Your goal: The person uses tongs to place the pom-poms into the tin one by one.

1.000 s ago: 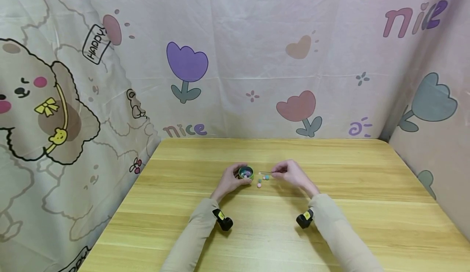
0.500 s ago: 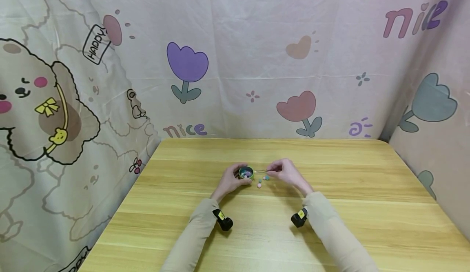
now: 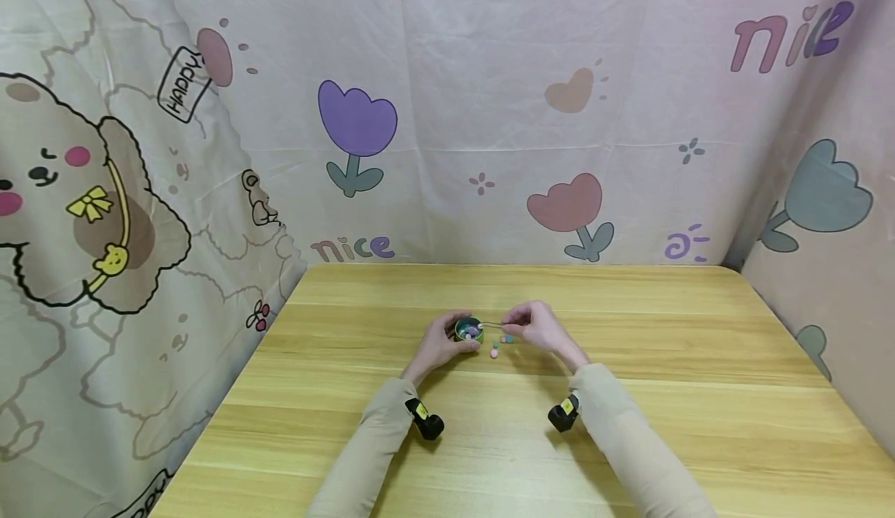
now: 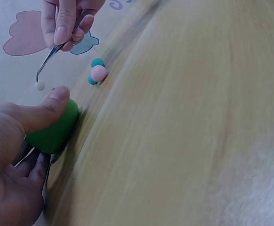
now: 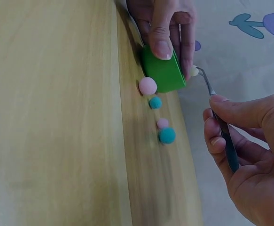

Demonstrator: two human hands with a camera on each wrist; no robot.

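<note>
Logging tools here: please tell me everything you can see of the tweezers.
The tweezers are slim and metal-looking, with a silvery, bent front end and a darker rear. The right hand pinches them, bent end toward the green container. Their tips hold a small whitish ball, which the head view shows at the container's rim.

At the head view's centre you have two hands, one cup, one tweezers, one white ball, two pink balls, two teal balls; you can't count the cup's contents.

Long beige sleeves carry black, blocky wrist cameras marked with yellow patches.
</note>
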